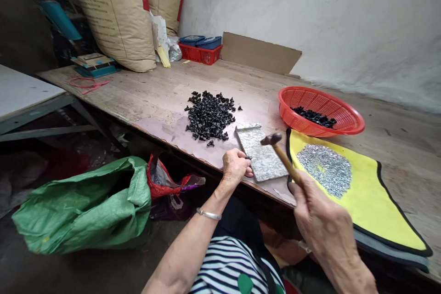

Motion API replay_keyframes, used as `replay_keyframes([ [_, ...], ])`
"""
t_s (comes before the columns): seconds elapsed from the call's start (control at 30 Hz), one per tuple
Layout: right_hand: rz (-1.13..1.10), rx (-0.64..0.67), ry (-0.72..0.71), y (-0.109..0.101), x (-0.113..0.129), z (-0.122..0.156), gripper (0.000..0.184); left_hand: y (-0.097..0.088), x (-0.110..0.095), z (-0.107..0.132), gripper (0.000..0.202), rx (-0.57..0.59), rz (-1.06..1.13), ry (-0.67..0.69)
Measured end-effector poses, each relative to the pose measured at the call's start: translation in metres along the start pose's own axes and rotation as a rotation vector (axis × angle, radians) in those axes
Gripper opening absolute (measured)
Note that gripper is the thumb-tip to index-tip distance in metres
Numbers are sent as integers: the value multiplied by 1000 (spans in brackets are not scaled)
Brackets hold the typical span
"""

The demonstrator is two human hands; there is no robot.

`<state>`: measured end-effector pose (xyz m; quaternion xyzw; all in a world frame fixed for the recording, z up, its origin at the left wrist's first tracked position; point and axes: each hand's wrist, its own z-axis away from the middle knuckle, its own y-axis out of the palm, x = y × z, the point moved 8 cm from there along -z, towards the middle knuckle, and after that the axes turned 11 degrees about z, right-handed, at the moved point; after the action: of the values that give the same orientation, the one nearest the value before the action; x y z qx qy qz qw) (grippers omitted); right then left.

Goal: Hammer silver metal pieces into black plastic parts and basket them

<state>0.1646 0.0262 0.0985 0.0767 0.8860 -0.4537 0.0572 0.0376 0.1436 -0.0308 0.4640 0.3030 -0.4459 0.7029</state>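
My left hand rests at the near edge of a grey stone slab, its fingertips pinching a small black part against the slab. My right hand grips the wooden handle of a small hammer, whose metal head is raised above the slab's right side. A heap of black parts lies on a mauve sheet left of the slab. More black parts sit in a red plastic basket. Silvery metal pieces cover part of a yellow mat.
The wooden workbench runs along a white wall. Large paper sacks and a red crate stand at the back. A green woven sack and a red plastic bag lie on the floor left of me.
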Motion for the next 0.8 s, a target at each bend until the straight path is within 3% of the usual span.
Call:
replay_keyframes([
  [0.1, -65, -114, 79, -11, -4, 2, 35, 0, 0, -1, 23, 0, 10, 3],
  [0.27, 180, 195, -67, 29, 17, 12, 28, -2, 0, -1, 25, -19, -31, 2],
  [0.47, 86, -42, 64, 6, 8, 10, 36, -1, 1, -2, 28, -3, -18, 1],
  [0.63, 166, 160, -43, 29, 19, 13, 28, -2, 1, -2, 29, -16, -28, -10],
  [0.8, 130, 6, 66, 20, 15, 17, 35, -4, 1, -2, 31, -33, -37, -17],
])
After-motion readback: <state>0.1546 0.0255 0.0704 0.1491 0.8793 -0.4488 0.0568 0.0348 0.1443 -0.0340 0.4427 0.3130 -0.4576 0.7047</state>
